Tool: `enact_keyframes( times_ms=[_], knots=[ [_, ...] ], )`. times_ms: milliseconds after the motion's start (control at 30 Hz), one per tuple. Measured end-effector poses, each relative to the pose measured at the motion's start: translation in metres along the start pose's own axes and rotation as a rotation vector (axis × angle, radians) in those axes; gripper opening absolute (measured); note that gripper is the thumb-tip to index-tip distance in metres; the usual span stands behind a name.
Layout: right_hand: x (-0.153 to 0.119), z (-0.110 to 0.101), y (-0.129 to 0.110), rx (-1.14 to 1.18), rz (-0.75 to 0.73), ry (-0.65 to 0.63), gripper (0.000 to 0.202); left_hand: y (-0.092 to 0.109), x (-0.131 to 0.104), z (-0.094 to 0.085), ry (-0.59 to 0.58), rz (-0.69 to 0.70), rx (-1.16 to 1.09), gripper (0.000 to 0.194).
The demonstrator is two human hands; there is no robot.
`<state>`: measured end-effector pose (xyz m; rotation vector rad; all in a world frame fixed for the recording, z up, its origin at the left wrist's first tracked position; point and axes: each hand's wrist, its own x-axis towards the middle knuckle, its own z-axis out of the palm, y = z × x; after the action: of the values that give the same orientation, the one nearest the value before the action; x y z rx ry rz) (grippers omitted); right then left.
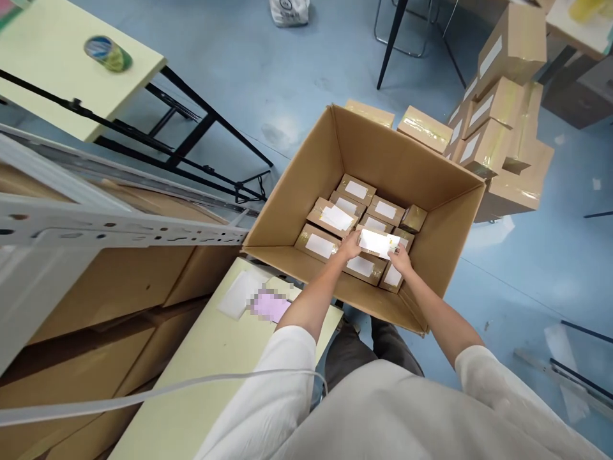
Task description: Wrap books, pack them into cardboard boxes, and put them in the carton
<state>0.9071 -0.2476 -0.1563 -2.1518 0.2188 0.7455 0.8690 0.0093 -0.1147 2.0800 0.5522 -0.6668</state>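
Observation:
Inside a large open cardboard carton (292, 185), both hands grip a small labelled cardboard box (378, 243), one at each end. Its white label faces up. My left hand (350, 245) is closed on the left end and my right hand (400, 258) on the right end. Beneath and around it, several small taped boxes with white labels lie on the carton's floor, such as one box (355, 190) at the back and another (317, 243) at the left. Whether the held box touches those under it I cannot tell.
More taped boxes (520, 45) are stacked behind the carton to the right. A pale table (191, 377) stands at the lower left beside a metal shelf (119, 220) with large cartons. Another table (52, 38) bears a can-like object (108, 53). A white cable (191, 381) crosses the lower left.

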Motion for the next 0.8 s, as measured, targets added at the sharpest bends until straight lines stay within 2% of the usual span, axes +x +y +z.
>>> enact_keyframes(
  times_ms=[100,233,367,467,600,800],
  knots=[
    [0.012,0.019,0.018,0.011,-0.034,-0.047,0.067,-0.011,0.017,0.009,-0.028,-0.058,0.057,0.098],
    [0.023,0.038,0.030,-0.010,-0.027,-0.092,0.059,-0.025,0.033,0.016,-0.052,-0.081,0.117,0.097],
    [0.029,0.056,0.034,-0.015,0.034,-0.174,0.055,-0.035,0.039,0.018,-0.111,-0.071,0.106,0.083],
    [0.028,0.064,0.031,-0.024,0.062,-0.214,0.060,-0.035,0.037,0.019,-0.118,-0.054,0.103,0.071],
    [0.016,0.056,0.020,-0.025,0.074,-0.200,0.061,-0.031,0.027,0.017,-0.067,-0.042,0.085,0.065],
    [-0.013,0.022,-0.012,-0.008,-0.030,-0.189,0.040,-0.019,-0.007,0.001,0.005,0.008,-0.005,0.059]
  ],
)
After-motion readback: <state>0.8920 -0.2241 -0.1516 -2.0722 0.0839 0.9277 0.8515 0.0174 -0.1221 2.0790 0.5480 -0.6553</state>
